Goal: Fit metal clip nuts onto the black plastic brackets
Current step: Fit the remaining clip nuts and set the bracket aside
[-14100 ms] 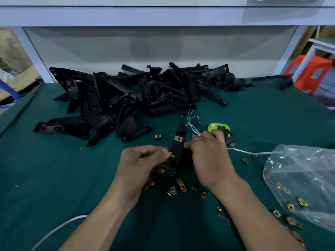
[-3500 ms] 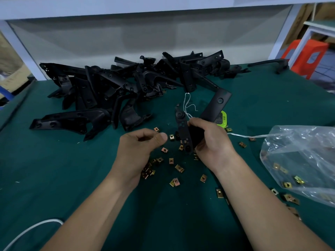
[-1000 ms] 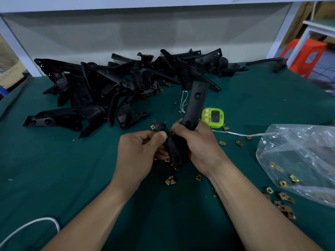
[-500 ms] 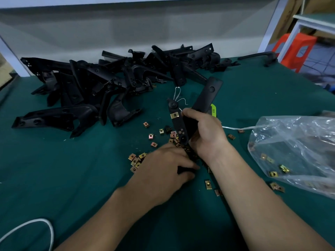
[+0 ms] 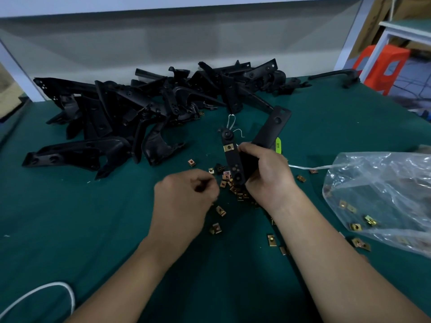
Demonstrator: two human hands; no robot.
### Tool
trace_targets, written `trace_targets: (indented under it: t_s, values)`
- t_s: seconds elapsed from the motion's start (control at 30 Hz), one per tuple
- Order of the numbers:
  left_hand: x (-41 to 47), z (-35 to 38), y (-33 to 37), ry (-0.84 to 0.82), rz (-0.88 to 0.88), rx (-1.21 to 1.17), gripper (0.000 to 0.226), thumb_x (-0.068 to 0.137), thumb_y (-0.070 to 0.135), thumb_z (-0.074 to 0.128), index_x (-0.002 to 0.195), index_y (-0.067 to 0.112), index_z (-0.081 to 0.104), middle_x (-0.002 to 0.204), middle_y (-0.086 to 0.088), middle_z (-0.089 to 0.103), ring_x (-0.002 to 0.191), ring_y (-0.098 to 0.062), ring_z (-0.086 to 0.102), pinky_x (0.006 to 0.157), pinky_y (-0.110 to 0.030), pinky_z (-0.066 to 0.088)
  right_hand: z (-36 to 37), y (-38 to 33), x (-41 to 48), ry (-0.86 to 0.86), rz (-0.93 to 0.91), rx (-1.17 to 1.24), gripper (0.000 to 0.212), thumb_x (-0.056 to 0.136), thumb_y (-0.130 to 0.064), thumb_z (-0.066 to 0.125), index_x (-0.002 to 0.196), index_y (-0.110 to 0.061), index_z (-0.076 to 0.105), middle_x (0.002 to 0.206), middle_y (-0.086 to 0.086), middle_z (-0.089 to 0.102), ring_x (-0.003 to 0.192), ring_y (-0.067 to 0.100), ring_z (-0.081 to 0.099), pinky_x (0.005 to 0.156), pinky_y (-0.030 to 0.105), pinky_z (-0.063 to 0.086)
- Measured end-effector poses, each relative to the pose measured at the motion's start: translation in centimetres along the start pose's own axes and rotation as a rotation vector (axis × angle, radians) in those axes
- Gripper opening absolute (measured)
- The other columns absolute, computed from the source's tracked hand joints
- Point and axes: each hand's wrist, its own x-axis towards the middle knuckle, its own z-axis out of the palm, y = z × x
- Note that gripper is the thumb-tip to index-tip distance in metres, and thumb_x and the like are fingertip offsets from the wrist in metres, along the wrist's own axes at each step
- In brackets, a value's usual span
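My right hand (image 5: 265,176) grips a black V-shaped plastic bracket (image 5: 271,130) upright over the green table. One brass clip nut (image 5: 228,148) sits on the bracket's left arm. My left hand (image 5: 186,199) hovers just left of it, blurred. Its fingers are curled and the tips pinch together, apparently on a small clip nut that I cannot make out. Several loose clip nuts (image 5: 220,210) lie scattered on the cloth under and between my hands.
A big pile of black brackets (image 5: 151,108) fills the far left and middle. A clear plastic bag (image 5: 384,194) holding more nuts lies at the right. A green timer (image 5: 278,145) peeks from behind the held bracket. A white cable (image 5: 46,292) loops at the near left.
My left hand has lifted off the scattered nuts and moved up and left with its fingers pinched. My right hand still holds the bracket, nearly in the same pose.
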Motion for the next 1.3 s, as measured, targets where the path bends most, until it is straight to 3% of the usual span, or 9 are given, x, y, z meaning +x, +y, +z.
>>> trace_targets:
  t_s: [0.2, 0.4, 0.53, 0.67, 0.77, 0.87, 0.97, 1.1, 1.3]
  values:
    - [1.2, -1.1, -1.2, -0.053, -0.070, -0.192, 0.021, 0.080, 0.021, 0.084, 0.081, 0.042, 0.081, 0.066, 0.009, 0.074, 0.057, -0.002, 0.066, 0.056, -0.013, 0.049, 0.1, 0.6, 0.1, -0.050, 0.014, -0.064, 0.030, 0.089, -0.007, 0.067, 0.061, -0.016, 0.075, 0.076, 0.007, 0.069, 0.063, 0.020, 0.068, 0.053, 0.032, 0.054]
    - [1.3, -0.4, -1.1, -0.119, 0.062, -0.147, 0.042, 0.099, 0.019, 0.066, 0.107, 0.060, 0.069, 0.097, 0.022, 0.071, 0.093, 0.003, 0.065, 0.079, -0.011, 0.048, 0.2, 0.8, 0.0, -0.087, 0.012, -0.081, 0.025, 0.089, -0.009, 0.067, 0.066, -0.014, 0.075, 0.077, 0.007, 0.069, 0.066, 0.020, 0.067, 0.055, 0.033, 0.054]
    - [1.0, -0.3, -1.3, -0.147, 0.082, -0.076, 0.039, 0.104, 0.022, 0.055, 0.137, 0.044, 0.057, 0.078, 0.023, 0.070, 0.073, 0.003, 0.065, 0.067, -0.008, 0.046, 0.3, 0.7, 0.0, -0.084, 0.016, -0.069, 0.025, 0.089, -0.007, 0.067, 0.066, -0.013, 0.075, 0.076, 0.008, 0.070, 0.064, 0.022, 0.068, 0.054, 0.033, 0.055]
    - [0.9, -0.1, -0.8, -0.141, -0.024, -0.265, 0.009, 0.103, 0.014, 0.055, 0.104, 0.023, 0.058, 0.077, 0.002, 0.076, 0.060, -0.014, 0.071, 0.056, -0.017, 0.050, 0.4, 0.8, -0.1, -0.080, 0.020, -0.081, 0.022, 0.088, -0.007, 0.067, 0.067, -0.012, 0.074, 0.076, 0.009, 0.068, 0.063, 0.022, 0.067, 0.053, 0.032, 0.053]
    - [0.9, -0.2, -0.7, -0.184, -0.114, -0.466, 0.014, 0.101, 0.007, 0.059, 0.091, 0.011, 0.067, 0.074, -0.010, 0.075, 0.058, -0.017, 0.070, 0.053, -0.019, 0.051, 0.4, 0.9, -0.1, -0.086, 0.012, -0.088, 0.025, 0.088, -0.008, 0.066, 0.065, -0.014, 0.074, 0.076, 0.007, 0.068, 0.064, 0.020, 0.066, 0.053, 0.030, 0.053]
    - [1.0, -0.4, -0.6, -0.238, -0.176, -0.629, 0.016, 0.093, 0.014, 0.068, 0.081, 0.015, 0.078, 0.075, -0.013, 0.074, 0.059, -0.016, 0.067, 0.054, -0.020, 0.052, 0.3, 0.8, -0.2, -0.093, 0.006, -0.095, 0.021, 0.088, -0.009, 0.066, 0.068, -0.013, 0.072, 0.075, 0.007, 0.068, 0.063, 0.020, 0.066, 0.052, 0.030, 0.052]
    - [1.0, -0.4, -0.5, -0.282, -0.207, -0.707, 0.014, 0.081, 0.028, 0.071, 0.081, 0.019, 0.081, 0.077, -0.009, 0.074, 0.061, -0.012, 0.067, 0.057, -0.019, 0.053, 0.3, 0.8, -0.3, -0.115, 0.013, -0.106, 0.019, 0.088, -0.010, 0.066, 0.070, -0.012, 0.070, 0.074, 0.007, 0.067, 0.063, 0.021, 0.066, 0.052, 0.031, 0.052]
    - [1.0, -0.3, -0.6, -0.297, -0.190, -0.711, 0.013, 0.079, 0.027, 0.072, 0.085, 0.020, 0.082, 0.077, -0.010, 0.075, 0.063, -0.013, 0.068, 0.058, -0.020, 0.055, 0.5, 0.8, -0.4, -0.126, 0.014, -0.115, 0.030, 0.090, -0.009, 0.065, 0.061, -0.016, 0.072, 0.071, 0.007, 0.066, 0.060, 0.022, 0.065, 0.050, 0.032, 0.051]
    - [0.7, -0.2, -0.5, -0.253, -0.127, -0.705, 0.026, 0.081, 0.027, 0.071, 0.104, 0.016, 0.076, 0.077, -0.010, 0.076, 0.063, -0.013, 0.069, 0.059, -0.020, 0.055, 0.7, 0.8, -0.8, -0.127, 0.032, -0.135, 0.024, 0.090, -0.010, 0.065, 0.067, -0.012, 0.072, 0.077, 0.012, 0.067, 0.065, 0.027, 0.064, 0.054, 0.037, 0.053]
